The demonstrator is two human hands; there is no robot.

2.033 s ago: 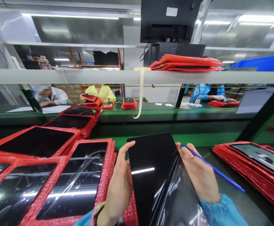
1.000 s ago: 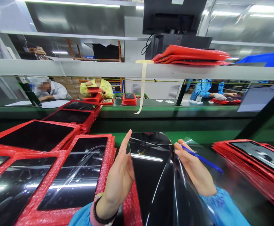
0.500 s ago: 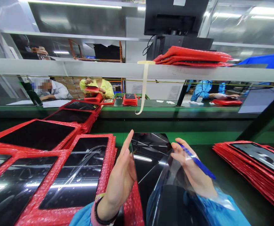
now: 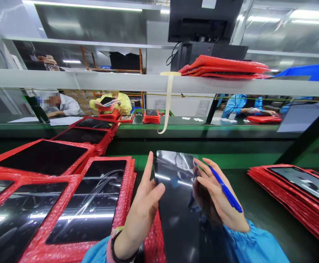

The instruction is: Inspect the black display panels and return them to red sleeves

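A black glass screen panel point(image 4: 179, 215) is in front of me, tilted up at its far end. My left hand point(image 4: 141, 208) holds its left edge, fingers stretched along the side and thumb over the front. Clear film point(image 4: 173, 157) lies over the glass, wrinkled and shiny near the far end. At the far right corner, the fingertips of my right hand point(image 4: 226, 215) touch the film or the panel edge; I cannot tell which. A blue pen point(image 4: 226, 191) is tucked among the fingers of that hand. Red bubble wrap point(image 4: 154, 241) shows under the panel's left side.
Black panels on red bubble-wrap sleeves point(image 4: 123, 197) cover the left side. Another stack of red sleeves point(image 4: 293, 197) stands at the right. Tape point(image 4: 169, 98) hangs from the shelf point(image 4: 107, 81), which also carries red sleeves point(image 4: 222, 66). Co-workers sit across the bench.
The clear film, earlier lifted toward me by the right hand, now lies over the panel. My right hand has shifted slightly left, and the left thumb has come over the panel's front.
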